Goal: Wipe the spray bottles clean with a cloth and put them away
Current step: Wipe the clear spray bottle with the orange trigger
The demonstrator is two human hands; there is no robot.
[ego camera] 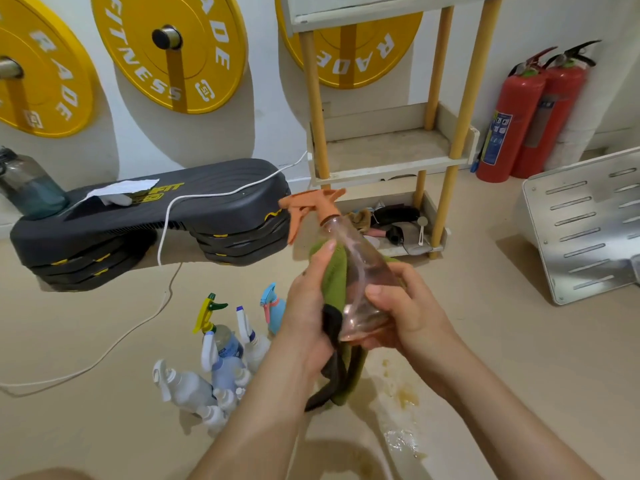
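Centre frame, my right hand (403,308) grasps the clear orange-nozzled plastic spray bottle (360,271) steady while my left hand (311,303) presses the green cloth (334,271) against it, wiping.

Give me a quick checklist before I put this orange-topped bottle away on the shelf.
1. Grip secure: right hand grips the base of the orange-trigger bottle. Ok.
2. Cloth in contact: left hand holds the green cloth against the bottle's side. Ok.
3. Bottle wiped all round: cannot tell.
4. Space on the middle shelf: bare board showing. Ok.
5. Floor dry: wet patch below the hands. Not ok.
6. Other bottles done: floor bottles not yet shelved. Not ok.
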